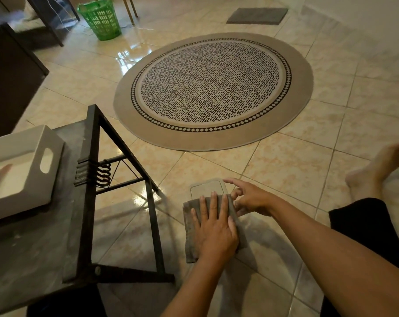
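A small flat beige plate with rounded corners lies on the tiled floor in front of me. A grey cloth covers its near half. My left hand lies flat on the cloth with straight fingers, pressing it onto the plate. My right hand is at the plate's right edge, with curled fingers holding that edge and the index finger reaching to the far right corner. The covered part of the plate is hidden.
A low black-framed table with a marbled top stands at my left and carries a white tray with a handle slot. A round patterned rug lies ahead. Further back are a green basket and a grey mat. My bare foot is at the right.
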`<control>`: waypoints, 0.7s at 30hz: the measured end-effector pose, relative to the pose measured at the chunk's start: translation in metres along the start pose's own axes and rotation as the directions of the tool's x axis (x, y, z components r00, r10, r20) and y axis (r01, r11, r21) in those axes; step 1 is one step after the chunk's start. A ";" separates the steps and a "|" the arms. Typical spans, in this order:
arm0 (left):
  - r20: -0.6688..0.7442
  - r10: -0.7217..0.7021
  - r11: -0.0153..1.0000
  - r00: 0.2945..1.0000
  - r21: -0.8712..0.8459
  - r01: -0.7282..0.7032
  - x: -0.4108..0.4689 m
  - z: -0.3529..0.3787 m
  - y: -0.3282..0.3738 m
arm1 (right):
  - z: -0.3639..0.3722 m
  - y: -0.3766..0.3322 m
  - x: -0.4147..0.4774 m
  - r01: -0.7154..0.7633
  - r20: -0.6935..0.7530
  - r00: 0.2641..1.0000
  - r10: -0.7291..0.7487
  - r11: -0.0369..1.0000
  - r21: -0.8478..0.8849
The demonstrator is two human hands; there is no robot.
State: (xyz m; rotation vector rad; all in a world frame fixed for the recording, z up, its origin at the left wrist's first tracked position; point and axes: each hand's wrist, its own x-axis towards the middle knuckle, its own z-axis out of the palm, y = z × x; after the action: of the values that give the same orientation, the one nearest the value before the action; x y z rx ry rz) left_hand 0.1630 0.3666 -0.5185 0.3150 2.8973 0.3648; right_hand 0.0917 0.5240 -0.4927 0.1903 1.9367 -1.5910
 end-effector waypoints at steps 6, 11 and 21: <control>-0.037 0.044 0.999 0.998 -0.019 -0.045 -0.014 -0.008 -0.021 | 0.001 0.000 -0.003 -0.022 0.041 0.999 0.021 0.999 0.032; -0.021 0.091 0.994 0.996 0.066 -0.090 -0.002 -0.005 -0.015 | 0.000 -0.001 -0.001 -0.022 0.068 0.997 0.020 0.999 0.031; 0.000 0.027 0.999 1.000 0.023 -0.027 0.001 -0.001 -0.013 | 0.001 0.001 -0.001 0.000 0.043 0.999 0.000 1.000 0.006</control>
State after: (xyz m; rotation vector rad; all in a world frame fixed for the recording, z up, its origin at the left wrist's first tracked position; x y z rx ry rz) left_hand 0.1597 0.3543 -0.5210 0.3579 2.9017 0.3359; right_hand 0.0935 0.5237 -0.4927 0.1573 1.8995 -1.5877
